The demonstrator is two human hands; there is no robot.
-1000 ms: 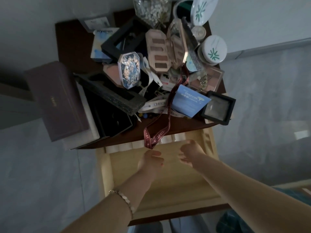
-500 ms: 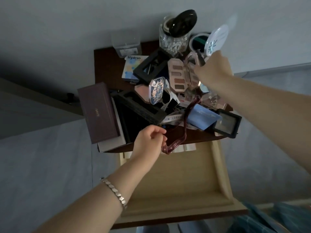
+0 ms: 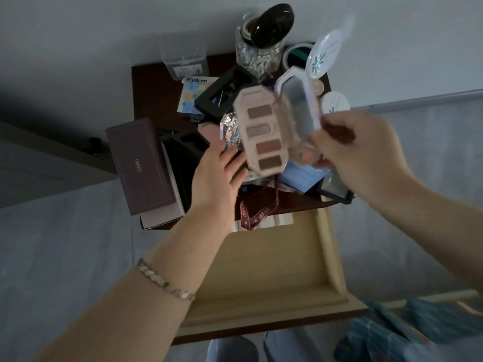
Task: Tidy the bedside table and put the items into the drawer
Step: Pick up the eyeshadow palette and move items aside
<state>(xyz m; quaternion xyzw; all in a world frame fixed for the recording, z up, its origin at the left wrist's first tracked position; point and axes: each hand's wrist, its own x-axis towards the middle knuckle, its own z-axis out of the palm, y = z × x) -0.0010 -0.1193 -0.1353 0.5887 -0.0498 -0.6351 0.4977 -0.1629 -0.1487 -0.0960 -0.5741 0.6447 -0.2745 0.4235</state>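
here, cluttered dark bedside table [image 3: 154, 95] against grey wall [image 3: 91, 35], drawer [image 3: 274, 257] open.

I count one open palette [image 3: 264, 134] with four shades, one glass jar [image 3: 257, 57], two white round compacts [image 3: 324, 57] [image 3: 335, 104], two black frames [image 3: 222, 97] [image 3: 337, 190], one maroon box [image 3: 141, 165], one ribbon [image 3: 257, 214] and one drawer [image 3: 274, 262].

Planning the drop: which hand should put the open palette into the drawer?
Right: the right hand grips the palette; the left hand is open and empty, and the drawer stands open.
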